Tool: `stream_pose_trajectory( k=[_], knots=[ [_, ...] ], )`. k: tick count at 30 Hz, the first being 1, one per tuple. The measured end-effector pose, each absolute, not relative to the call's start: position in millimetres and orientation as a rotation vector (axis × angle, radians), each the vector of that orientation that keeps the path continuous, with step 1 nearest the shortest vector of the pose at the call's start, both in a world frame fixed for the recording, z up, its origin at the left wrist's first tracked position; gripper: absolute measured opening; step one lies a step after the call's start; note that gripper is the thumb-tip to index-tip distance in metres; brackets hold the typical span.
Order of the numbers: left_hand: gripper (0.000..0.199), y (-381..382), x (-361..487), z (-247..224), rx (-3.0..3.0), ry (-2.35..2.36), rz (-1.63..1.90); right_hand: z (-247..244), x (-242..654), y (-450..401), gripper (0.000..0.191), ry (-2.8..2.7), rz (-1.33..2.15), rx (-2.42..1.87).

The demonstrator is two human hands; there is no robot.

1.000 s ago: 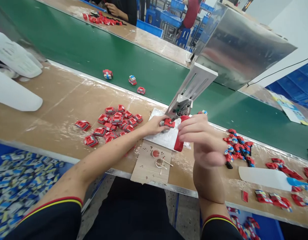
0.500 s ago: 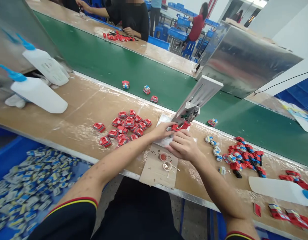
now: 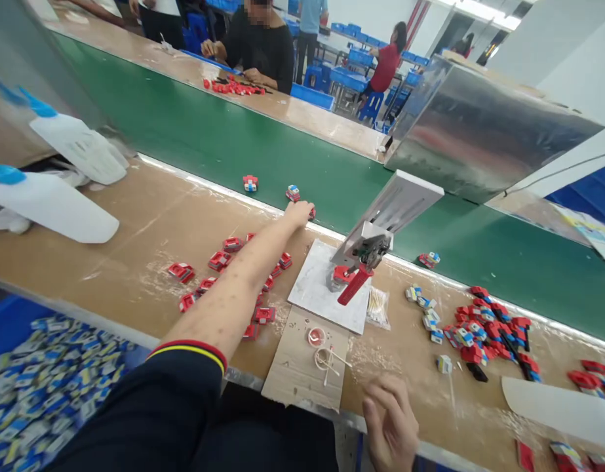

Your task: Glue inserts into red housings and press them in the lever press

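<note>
My left hand [image 3: 299, 212] reaches across to the near edge of the green conveyor belt [image 3: 208, 151]. Its fingers are closed around a small red plastic toy part [image 3: 312, 213], mostly hidden by the hand. Low over the bench's front edge, my right hand [image 3: 391, 419] holds nothing, its fingers loosely curled and the thumb apart. Between the hands stands a metal toggle clamp [image 3: 373, 248] with a red handle [image 3: 355, 286], on a white board [image 3: 307, 288]. A red and grey part [image 3: 341, 275] sits under the clamp.
Red parts [image 3: 181, 272] lie left of the clamp, partly behind my forearm. Small cups [image 3: 316, 337] and cotton swabs rest on cardboard [image 3: 287, 373]. Assembled red and blue pieces [image 3: 479, 328] are heaped right. White bottles [image 3: 56, 206] stand left. A person sits across the belt.
My left hand has left the clamp and moved up to the red part on the belt. My right hand has let go and drawn back toward me. The clamp's red handle now points down toward me.
</note>
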State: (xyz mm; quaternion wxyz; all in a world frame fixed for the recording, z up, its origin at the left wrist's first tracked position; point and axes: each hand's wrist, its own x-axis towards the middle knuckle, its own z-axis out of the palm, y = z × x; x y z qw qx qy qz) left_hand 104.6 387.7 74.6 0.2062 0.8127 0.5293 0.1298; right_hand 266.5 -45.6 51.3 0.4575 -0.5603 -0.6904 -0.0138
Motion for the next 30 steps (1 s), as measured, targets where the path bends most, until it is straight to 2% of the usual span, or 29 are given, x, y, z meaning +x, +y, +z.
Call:
stream_pose_trajectory(
  k=[2,4,7,8,11,13,15,17,20,23,28,30],
  knots=[
    [0.033,383,109,78,2.261,1.481,0.322,45,268,-49,0.011,-1.684,0.073,-1.493],
    [0.030,374,105,84,2.254,1.474,0.341,40,271,-49,0.022,-1.698,0.225,-1.538],
    [0.043,348,78,96,2.238,1.459,0.459,32,274,-44,0.031,-1.724,0.420,-1.512],
    [0.046,333,63,99,2.235,1.425,0.542,30,274,-41,0.031,-1.738,0.466,-1.495],
    [0.047,258,10,105,2.087,0.994,1.090,29,272,-31,0.019,-1.800,0.521,-1.426],
    [0.048,194,-19,101,2.001,0.863,1.247,33,269,-24,0.016,-1.840,0.497,-1.368],
    [0.050,132,-33,88,1.882,0.800,1.295,39,265,-17,0.017,-1.872,0.454,-1.318],
    [0.060,84,-33,68,1.610,0.864,1.300,42,260,-9,0.017,-1.906,0.414,-1.288],
    [0.044,41,-18,37,1.414,0.869,1.304,42,252,2,0.017,-1.958,0.379,-1.262],
    [0.034,23,-3,17,1.350,0.864,1.301,40,248,7,0.017,-1.979,0.363,-1.252],
    [0.035,15,5,7,1.392,0.789,1.297,52,248,-6,0.023,-1.691,0.412,-1.280],
    [0.037,15,8,7,1.417,0.744,1.312,60,242,-14,0.019,-1.485,0.437,-1.209]
  ],
)
